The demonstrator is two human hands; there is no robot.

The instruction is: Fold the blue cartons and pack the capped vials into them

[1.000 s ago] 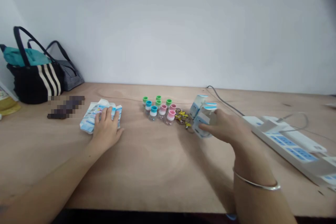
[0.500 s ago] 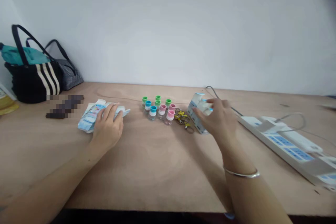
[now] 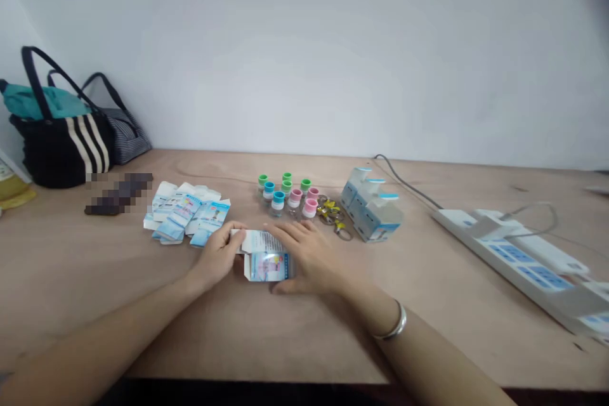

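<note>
Between my hands, over the middle of the table, is a small blue-and-white cardboard box (image 3: 267, 266), its end flap sticking out at the left. My left hand (image 3: 219, 257) pinches that flap between thumb and fingers. Around the box's right end my right hand (image 3: 311, 260) is curved, fingers on top and thumb at the near side. Left of them lies a pile of flattened cardboard boxes (image 3: 183, 212). To the right stand three opened-out boxes (image 3: 371, 209) in a row, top flaps up.
Behind my hands stand several small clear bottles (image 3: 278, 203) with green, blue and pink tops. Beside them lie key rings with yellow parts (image 3: 333, 210). A power strip (image 3: 514, 266) crosses the right side. A dark, blurred object (image 3: 118, 195) and a black bag (image 3: 61, 146) are at left.
My right hand has left the row of boxes and moved to the middle. My left hand has come off the pile with a box, which both hands now hold.
</note>
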